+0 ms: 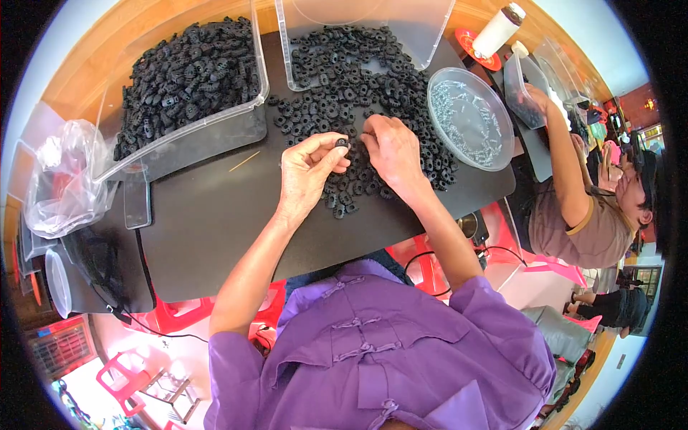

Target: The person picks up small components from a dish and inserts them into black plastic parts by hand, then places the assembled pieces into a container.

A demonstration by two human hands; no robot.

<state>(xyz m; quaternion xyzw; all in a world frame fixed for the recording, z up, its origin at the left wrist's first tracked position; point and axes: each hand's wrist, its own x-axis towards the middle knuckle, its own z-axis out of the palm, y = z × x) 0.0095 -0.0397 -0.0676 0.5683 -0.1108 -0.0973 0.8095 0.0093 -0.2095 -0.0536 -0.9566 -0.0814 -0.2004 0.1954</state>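
Note:
My left hand (307, 168) pinches a small black plastic part (342, 143) between thumb and fingers, above the dark table. Close beside it, my right hand (393, 152) is over a loose pile of black plastic parts (326, 111), its fingers curled together. Whatever those fingertips hold, if anything, is hidden. The pile spills out of a clear bin (288, 61) lying open toward me. Right of my right hand stands a round clear tub (507, 143) with many small silvery pieces, perhaps screws (459, 118), inside.
At the left, a clear bin (261, 79) is heaped with black parts. Near it lie a thin stick (245, 161), a phone-like flat thing (137, 203) and a plastic bag (68, 183). A white bottle (498, 32) stands at the back right. A co-worker (588, 215) reaches into another container (527, 82).

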